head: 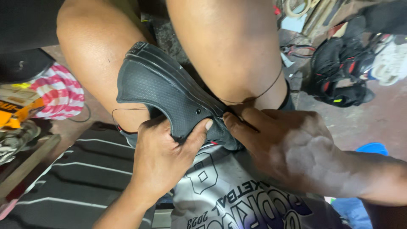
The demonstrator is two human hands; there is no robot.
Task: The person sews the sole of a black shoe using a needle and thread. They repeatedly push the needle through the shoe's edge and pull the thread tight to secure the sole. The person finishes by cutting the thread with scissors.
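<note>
— What fills my view?

— The knees, with a black shoe wedged between them, sole side up.

— My hands?

— Left hand has its fingers clamped on the shoe's near edge, thumb on top. Right hand has its fingers pinched together at the shoe's seam, on a thin thread looping over the right knee.

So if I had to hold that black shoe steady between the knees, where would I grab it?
Probably the rear side wall of the black shoe, coming from below as the left hand does: the toe is wedged between the knees, leaving only that end free.
</note>
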